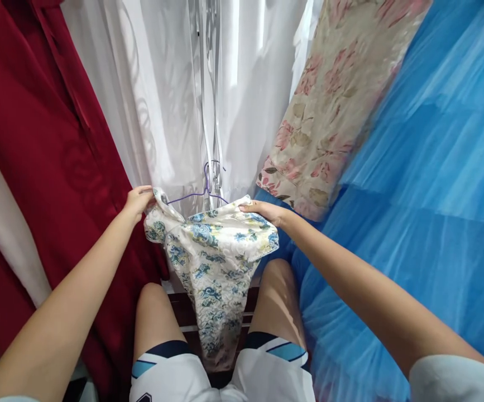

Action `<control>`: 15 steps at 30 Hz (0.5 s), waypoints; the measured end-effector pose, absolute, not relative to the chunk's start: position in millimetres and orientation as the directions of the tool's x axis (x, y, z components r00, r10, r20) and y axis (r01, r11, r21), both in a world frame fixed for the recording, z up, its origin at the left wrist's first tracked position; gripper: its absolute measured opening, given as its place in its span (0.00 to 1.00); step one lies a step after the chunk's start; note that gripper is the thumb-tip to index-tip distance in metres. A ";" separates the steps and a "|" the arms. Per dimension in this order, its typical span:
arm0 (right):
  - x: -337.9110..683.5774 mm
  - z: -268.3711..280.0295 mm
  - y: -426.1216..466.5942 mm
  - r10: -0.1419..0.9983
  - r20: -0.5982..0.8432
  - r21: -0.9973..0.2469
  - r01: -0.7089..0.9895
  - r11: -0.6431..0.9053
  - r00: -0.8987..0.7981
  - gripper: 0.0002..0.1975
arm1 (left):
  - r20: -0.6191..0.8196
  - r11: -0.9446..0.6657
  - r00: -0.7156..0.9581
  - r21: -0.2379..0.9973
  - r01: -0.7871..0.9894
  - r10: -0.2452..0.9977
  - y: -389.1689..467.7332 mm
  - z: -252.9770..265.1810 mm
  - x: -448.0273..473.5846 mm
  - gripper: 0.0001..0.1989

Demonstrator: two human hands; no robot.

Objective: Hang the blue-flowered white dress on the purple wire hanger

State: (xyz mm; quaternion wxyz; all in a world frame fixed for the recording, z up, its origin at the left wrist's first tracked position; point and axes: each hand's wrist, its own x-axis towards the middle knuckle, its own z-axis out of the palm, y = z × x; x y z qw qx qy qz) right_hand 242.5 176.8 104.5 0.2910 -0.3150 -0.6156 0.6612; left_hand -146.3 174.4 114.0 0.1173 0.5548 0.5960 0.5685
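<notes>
A white dress with blue and yellow flowers (212, 268) hangs from a purple hanger (206, 181) between my knees. My left hand (140, 202) pinches the dress at its left shoulder. At the opposite shoulder, my right hand (264, 211) grips the cloth with the thumb on top. The neckline is stretched between both hands, and the hanger's arms run into it. The hanger's hook points up in front of a white metal rack (210, 84). The lower part of the dress narrows and drops between my legs.
Long red cloth (70, 184) hangs on the left, and white curtains (162, 95) hang behind. To the right are a beige dress with pink flowers (325, 117) and a wide blue tulle gown (417, 223). My thighs in white shorts (175, 374) flank the dress.
</notes>
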 end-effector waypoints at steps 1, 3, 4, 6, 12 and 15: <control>241.5 101.0 176.9 0.777 -0.052 -0.997 -0.010 -0.075 -0.627 0.11 | 0.476 -0.270 -0.323 0.814 0.515 0.818 177.3 112.3 -138.0 0.17; 242.7 93.1 176.1 0.802 -0.036 -0.998 -0.013 -0.054 -0.596 0.12 | 0.465 -0.284 -0.242 0.797 0.533 0.851 177.5 106.1 -127.9 0.14; 245.2 88.3 174.4 0.821 -0.018 -1.000 -0.011 -0.029 -0.571 0.13 | 0.464 -0.292 -0.202 0.782 0.550 0.863 174.9 102.5 -126.1 0.14; 253.7 76.8 167.4 0.869 0.067 -0.997 -0.004 0.075 -0.490 0.15 | 0.497 -0.333 -0.128 0.730 0.597 0.858 165.5 96.1 -127.4 0.17; 280.9 55.4 144.2 0.877 0.450 -0.891 -0.013 0.454 -0.172 0.21 | 0.675 -0.538 0.057 0.532 0.653 0.736 137.6 95.7 -126.1 0.20; 279.4 77.5 148.7 0.888 0.448 -0.894 -0.048 0.445 -0.102 0.19 | 0.739 -0.541 0.021 0.474 0.695 0.673 134.7 104.1 -117.3 0.22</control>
